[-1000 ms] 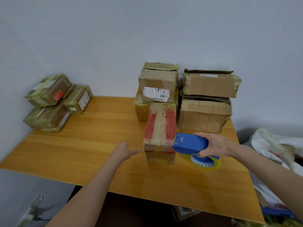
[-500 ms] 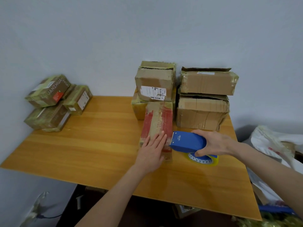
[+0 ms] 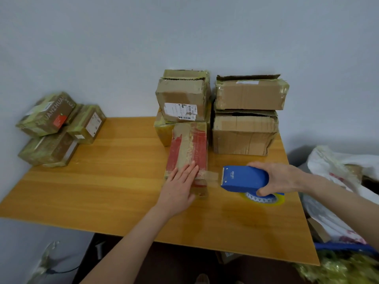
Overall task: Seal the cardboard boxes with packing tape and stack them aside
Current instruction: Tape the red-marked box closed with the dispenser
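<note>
The left hand (image 3: 180, 187) lies flat, fingers straight, on the red box (image 3: 187, 148). The right hand (image 3: 281, 179) grips the blue tape dispenser (image 3: 244, 181) near the table (image 3: 102, 191)'s right edge, tape (image 3: 211, 178) stretched between.

Five cardboard boxes (image 3: 244, 134) centre-right, at least three stacked left, one tape dispenser (image 3: 244, 179), two hands (image 3: 178, 189) (image 3: 283, 179).

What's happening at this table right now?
A person is taping a red-and-brown box on the wooden table. The left hand presses flat on the box's near end. The right hand grips a blue tape dispenser just right of it, and a strip of tape runs from box to dispenser. Taped boxes sit stacked at the far left, and other boxes are stacked behind.
</note>
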Demonstrator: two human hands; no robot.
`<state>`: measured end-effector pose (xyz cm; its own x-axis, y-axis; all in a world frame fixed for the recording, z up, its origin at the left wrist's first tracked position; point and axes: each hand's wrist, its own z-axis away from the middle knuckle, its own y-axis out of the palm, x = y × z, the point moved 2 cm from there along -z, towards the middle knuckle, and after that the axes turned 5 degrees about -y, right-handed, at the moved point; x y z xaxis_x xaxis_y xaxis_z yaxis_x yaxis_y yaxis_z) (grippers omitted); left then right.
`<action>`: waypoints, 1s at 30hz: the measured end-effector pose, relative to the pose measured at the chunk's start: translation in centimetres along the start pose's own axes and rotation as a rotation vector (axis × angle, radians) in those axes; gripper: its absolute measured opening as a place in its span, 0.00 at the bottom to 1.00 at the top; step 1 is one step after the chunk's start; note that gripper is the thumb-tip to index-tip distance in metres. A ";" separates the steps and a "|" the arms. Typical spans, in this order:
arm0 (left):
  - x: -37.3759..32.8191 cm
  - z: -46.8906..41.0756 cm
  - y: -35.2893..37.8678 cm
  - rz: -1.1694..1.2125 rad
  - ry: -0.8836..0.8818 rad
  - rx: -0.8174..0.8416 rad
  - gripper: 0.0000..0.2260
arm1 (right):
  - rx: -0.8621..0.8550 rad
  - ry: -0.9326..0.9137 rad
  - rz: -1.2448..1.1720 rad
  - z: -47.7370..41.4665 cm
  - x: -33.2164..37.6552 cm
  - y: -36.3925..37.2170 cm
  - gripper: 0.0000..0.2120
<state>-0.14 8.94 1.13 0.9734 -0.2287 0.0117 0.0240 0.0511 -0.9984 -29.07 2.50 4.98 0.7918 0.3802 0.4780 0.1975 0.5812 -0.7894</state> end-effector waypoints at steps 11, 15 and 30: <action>0.0 -0.3 0.1 -0.016 0.017 -0.018 0.38 | 0.046 -0.002 0.263 -4.9 3.5 1.1 0.34; 0.0 -0.3 0.2 -0.026 0.005 -0.019 0.38 | 0.060 0.004 0.288 -5.4 3.8 0.7 0.34; 0.0 -0.2 -0.4 -0.040 0.002 0.038 0.37 | 0.083 0.126 0.316 -4.8 6.2 -0.3 0.30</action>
<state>-0.19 8.70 1.55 0.9710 -0.2335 0.0510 0.0711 0.0784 -0.9944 -21.42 1.21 6.36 0.8725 0.4620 0.1592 -0.1126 0.5072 -0.8545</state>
